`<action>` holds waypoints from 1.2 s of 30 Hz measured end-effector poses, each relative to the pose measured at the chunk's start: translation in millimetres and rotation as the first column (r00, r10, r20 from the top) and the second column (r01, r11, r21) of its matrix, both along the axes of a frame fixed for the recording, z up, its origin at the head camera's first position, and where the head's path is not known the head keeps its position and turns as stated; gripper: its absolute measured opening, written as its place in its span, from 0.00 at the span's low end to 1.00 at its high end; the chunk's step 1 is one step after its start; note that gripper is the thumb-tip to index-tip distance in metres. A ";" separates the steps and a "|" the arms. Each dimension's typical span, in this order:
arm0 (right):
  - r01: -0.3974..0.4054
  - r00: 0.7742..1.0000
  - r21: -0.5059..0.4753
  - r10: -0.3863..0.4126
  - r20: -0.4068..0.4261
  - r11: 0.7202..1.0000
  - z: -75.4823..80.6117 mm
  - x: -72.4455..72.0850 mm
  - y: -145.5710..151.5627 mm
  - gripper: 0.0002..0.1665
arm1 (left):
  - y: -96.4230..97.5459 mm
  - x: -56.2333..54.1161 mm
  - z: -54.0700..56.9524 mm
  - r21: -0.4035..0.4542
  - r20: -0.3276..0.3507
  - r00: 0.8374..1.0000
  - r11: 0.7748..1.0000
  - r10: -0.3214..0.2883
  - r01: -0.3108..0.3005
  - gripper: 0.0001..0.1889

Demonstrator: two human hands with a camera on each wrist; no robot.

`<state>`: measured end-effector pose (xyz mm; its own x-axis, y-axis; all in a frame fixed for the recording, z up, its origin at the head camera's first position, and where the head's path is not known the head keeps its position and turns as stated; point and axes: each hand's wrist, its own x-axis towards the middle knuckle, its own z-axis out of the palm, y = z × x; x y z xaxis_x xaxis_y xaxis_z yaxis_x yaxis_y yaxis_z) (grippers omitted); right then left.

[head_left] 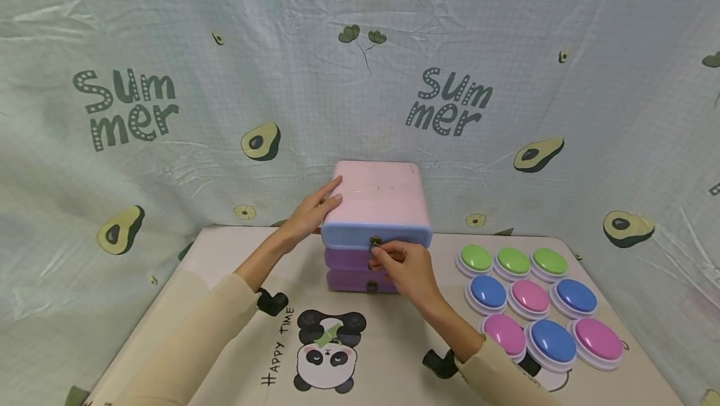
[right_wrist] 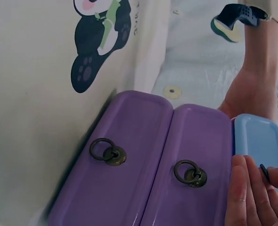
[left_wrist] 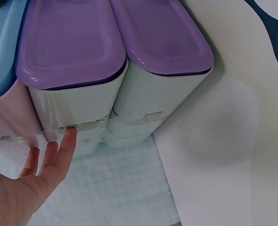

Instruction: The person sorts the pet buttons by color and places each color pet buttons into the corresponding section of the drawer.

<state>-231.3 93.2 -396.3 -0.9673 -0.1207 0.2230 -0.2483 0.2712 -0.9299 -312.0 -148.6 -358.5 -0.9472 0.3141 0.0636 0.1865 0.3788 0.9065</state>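
A small stacked chest of drawers has a pink top (head_left: 377, 190), a blue top drawer (head_left: 349, 237) and two purple drawers (head_left: 344, 281) below. My right hand (head_left: 407, 268) pinches the ring pull (right_wrist: 265, 173) of the blue drawer between thumb and fingers, partly covering the middle purple front. On the chest's left side my left hand (head_left: 309, 213) rests with extended fingers, its fingertips along the pink upper edge. In the left wrist view, fingertips (left_wrist: 69, 136) lie against the pale side wall (left_wrist: 77, 106) near clear tape. Dark metal ring pulls (right_wrist: 102, 149) hang on both purple fronts.
Several round push buttons (head_left: 530, 297) in green, blue and pink stand in rows right of the chest. A printed panda (head_left: 326, 362) marks the tabletop (head_left: 236, 343) in front. A patterned sheet (head_left: 309, 94) hangs close behind the chest.
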 end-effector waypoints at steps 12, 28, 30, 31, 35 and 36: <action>-0.003 1.000 0.039 0.002 0.008 0.999 0.9 11.3 1.6 0.08 | -7.3 0.7 7.5 -0.049 0.084 0.995 0.997 -0.059 0.063 0.34; -0.010 1.000 0.057 0.009 0.002 0.998 2.2 29.7 6.7 0.07 | -10.0 -0.3 9.3 -0.051 0.106 0.991 0.995 -0.081 0.087 0.34; -0.012 1.000 0.058 0.012 0.002 0.998 1.9 32.3 7.2 0.07 | -9.4 -0.1 9.3 -0.049 0.104 0.991 0.995 -0.081 0.087 0.34; -0.014 1.000 0.059 0.014 0.002 0.998 1.8 33.7 7.5 0.07 | -9.2 0.1 9.3 -0.049 0.104 0.991 0.995 -0.081 0.087 0.34; -0.029 1.000 0.071 0.030 -0.009 0.997 1.6 39.0 8.3 0.08 | -8.9 1.2 10.2 -0.050 0.110 0.991 0.995 -0.082 0.087 0.34; -0.031 0.999 0.075 0.032 -0.012 0.997 1.7 40.4 8.5 0.08 | -9.2 1.0 10.1 -0.053 0.111 0.990 0.995 -0.083 0.089 0.34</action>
